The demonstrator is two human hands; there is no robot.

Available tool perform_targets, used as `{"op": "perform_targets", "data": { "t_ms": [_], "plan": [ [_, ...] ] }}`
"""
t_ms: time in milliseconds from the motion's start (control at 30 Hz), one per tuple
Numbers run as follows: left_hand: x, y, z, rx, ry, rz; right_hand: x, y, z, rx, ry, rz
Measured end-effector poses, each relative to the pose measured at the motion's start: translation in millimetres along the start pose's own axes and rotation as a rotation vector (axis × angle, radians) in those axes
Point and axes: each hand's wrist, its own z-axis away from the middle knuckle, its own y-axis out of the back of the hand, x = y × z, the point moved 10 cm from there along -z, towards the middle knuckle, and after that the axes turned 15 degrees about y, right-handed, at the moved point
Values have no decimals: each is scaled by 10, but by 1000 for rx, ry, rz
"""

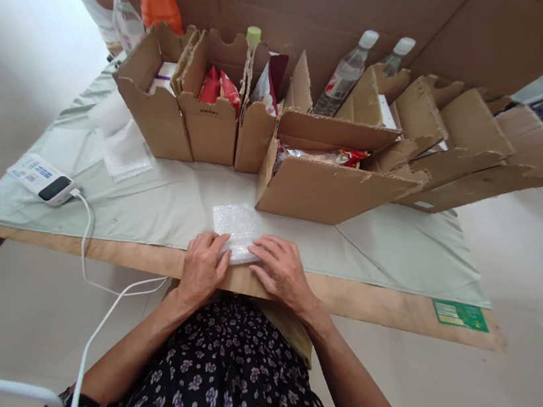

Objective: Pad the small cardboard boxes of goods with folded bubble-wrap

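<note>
A small packet wrapped in bubble wrap (235,225) lies at the near edge of the table (382,249), which is covered with a pale green cloth. My left hand (203,266) rests on the packet's left near corner with fingers bent, pressing down on it. My right hand (280,270) lies on its right near corner, fingers stretched forward and flat on the wrap. Both hands touch the packet; neither lifts it.
Several open cardboard boxes (322,187) with snack packets stand behind the packet, with plastic bottles (345,73) further back. A white device (43,180) with a cable (89,254) lies at the left. A stack of bubble wrap (124,149) sits near it. A large cardboard sheet stands behind.
</note>
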Motion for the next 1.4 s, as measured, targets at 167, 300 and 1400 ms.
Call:
{"op": "perform_targets", "data": {
  "t_ms": [167, 300, 1400],
  "plan": [
    [115, 162, 144, 2, -140, 89, 103, -63, -55, -64, -31, -118],
    [41, 81, 97, -66, -97, 109, 133, 30, -13, -24, -107, -140],
    [1379, 138, -70, -283, -432, 375, 222, 1419, 212, 84, -241, -370]
  ]
}}
